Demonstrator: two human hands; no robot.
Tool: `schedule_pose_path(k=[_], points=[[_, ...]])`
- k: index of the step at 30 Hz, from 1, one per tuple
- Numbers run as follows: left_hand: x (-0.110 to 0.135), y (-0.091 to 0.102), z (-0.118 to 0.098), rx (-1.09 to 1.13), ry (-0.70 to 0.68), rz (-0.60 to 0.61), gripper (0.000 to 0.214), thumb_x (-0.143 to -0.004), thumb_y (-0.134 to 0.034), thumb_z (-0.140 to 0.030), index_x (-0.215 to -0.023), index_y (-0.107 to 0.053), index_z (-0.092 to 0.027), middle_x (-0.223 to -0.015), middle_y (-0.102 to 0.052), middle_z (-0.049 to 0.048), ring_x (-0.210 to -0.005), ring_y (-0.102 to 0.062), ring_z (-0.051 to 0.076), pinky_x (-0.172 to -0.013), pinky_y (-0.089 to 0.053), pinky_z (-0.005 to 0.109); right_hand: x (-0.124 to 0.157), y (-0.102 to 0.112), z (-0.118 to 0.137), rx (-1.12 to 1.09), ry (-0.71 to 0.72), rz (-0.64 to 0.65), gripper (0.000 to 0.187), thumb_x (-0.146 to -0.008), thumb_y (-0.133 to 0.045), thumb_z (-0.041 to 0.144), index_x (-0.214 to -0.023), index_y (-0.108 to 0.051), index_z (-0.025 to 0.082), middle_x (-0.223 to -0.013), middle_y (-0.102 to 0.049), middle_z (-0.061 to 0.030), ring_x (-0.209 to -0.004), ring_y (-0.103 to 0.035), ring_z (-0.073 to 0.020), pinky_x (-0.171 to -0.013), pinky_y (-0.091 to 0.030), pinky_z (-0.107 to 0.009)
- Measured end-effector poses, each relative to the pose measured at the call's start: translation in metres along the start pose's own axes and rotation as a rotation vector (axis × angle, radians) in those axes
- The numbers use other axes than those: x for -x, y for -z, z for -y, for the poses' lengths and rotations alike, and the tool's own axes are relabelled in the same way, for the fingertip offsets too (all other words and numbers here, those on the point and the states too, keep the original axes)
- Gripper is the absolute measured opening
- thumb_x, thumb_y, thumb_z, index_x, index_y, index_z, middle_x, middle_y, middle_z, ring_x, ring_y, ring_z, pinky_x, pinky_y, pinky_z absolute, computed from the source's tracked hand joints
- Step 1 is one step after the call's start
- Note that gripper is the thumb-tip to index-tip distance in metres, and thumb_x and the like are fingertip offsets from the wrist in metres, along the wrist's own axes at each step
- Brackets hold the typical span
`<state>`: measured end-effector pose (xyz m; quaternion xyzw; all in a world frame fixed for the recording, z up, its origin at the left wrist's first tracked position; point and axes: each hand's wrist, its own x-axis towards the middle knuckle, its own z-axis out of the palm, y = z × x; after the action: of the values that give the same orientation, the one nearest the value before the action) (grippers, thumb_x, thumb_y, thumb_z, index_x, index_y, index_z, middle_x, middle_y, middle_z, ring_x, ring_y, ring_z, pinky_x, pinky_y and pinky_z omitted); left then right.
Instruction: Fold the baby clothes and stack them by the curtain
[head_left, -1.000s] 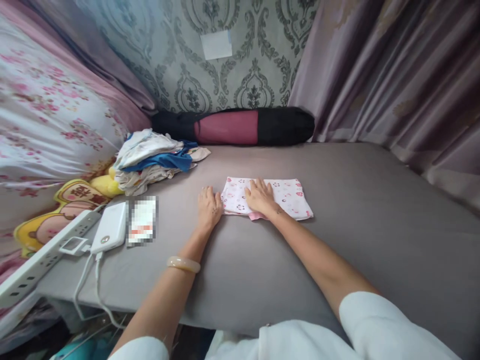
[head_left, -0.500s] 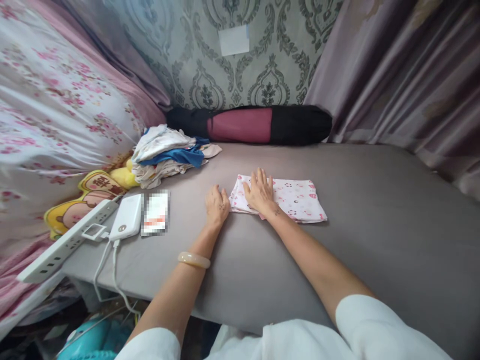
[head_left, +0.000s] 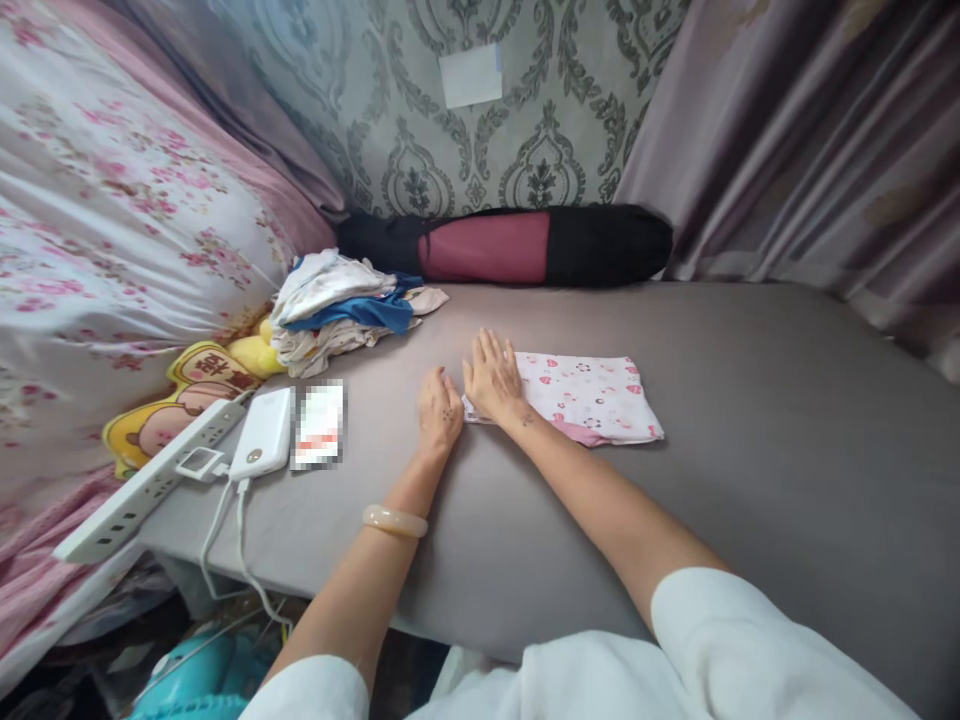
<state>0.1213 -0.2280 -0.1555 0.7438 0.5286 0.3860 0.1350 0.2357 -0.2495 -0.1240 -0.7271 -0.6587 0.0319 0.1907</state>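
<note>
A white cloth with pink hearts and small prints [head_left: 592, 390] lies folded into a flat rectangle on the grey-covered surface [head_left: 525, 560]. Some plain pink fabric shows at its near edge. My right hand [head_left: 493, 380] lies flat over the cloth's left end, palm down, fingers stretched out. Just left of that end, my left hand [head_left: 439, 412] rests on its side with loosely bent fingers and the thumb apart. Its thumb side is close to the cloth's edge; whether it touches is hard to see. A pale bangle [head_left: 394, 521] circles my left forearm.
A heap of clothes [head_left: 341, 310] sits at the back left. Against the wall lies a long black and maroon bag [head_left: 487, 247]. To the left are a power bank [head_left: 262, 432] with cables, a blurred white packet [head_left: 319, 425], a power strip [head_left: 150, 480] and a yellow plush cushion [head_left: 176, 400].
My right hand has slid left along the cloth to its left end, uncovering more of the print and pink fabric at the near edge. My left hand has barely moved.
</note>
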Motion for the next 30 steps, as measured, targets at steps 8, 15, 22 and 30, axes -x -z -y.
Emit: schedule_pose_path(k=[8,15,22,30], points=[[0.01,0.009,-0.015,-0.081,-0.496,0.324,0.041,-0.098,-0.033,-0.028,-0.134,-0.045,-0.015,-0.14,-0.052,0.016,-0.135,-0.043,0.021,-0.114,-0.031,0.041,0.016,0.015,-0.027,0.041,-0.199,-0.008,0.057,-0.1,-0.022,0.034,-0.148,-0.033,0.006,-0.156,-0.029,-0.0187,-0.146,-0.02,-0.0267,-0.117,-0.008,-0.049],[0.012,0.008,-0.017,-0.172,-0.534,0.471,0.043,-0.098,-0.033,-0.029,-0.137,-0.047,-0.018,-0.145,-0.049,0.0114,-0.139,-0.04,0.021,-0.116,-0.027,0.043,0.041,0.035,-0.076,0.074,-0.206,0.024,0.061,-0.1,-0.023,0.04,-0.151,-0.027,0.006,-0.158,-0.023,-0.0184,-0.147,-0.016,-0.0279,-0.117,-0.008,-0.051],[0.012,0.009,-0.016,-0.171,-0.542,0.457,0.043,-0.098,-0.032,-0.031,-0.135,-0.049,-0.017,-0.144,-0.051,0.0111,-0.138,-0.041,0.022,-0.114,-0.03,0.043,0.064,0.049,-0.114,0.122,-0.254,0.063,0.061,-0.099,-0.023,0.039,-0.15,-0.029,0.006,-0.158,-0.024,-0.0173,-0.147,-0.016,-0.0264,-0.118,-0.008,-0.047],[0.011,0.007,-0.012,-0.177,-0.555,0.448,0.043,-0.097,-0.032,-0.032,-0.134,-0.049,-0.018,-0.142,-0.053,0.0116,-0.137,-0.043,0.023,-0.113,-0.033,0.044,0.085,0.061,-0.143,0.156,-0.321,0.034,0.058,-0.099,-0.026,0.038,-0.147,-0.037,0.006,-0.157,-0.028,-0.017,-0.146,-0.02,-0.0277,-0.118,-0.011,-0.046]])
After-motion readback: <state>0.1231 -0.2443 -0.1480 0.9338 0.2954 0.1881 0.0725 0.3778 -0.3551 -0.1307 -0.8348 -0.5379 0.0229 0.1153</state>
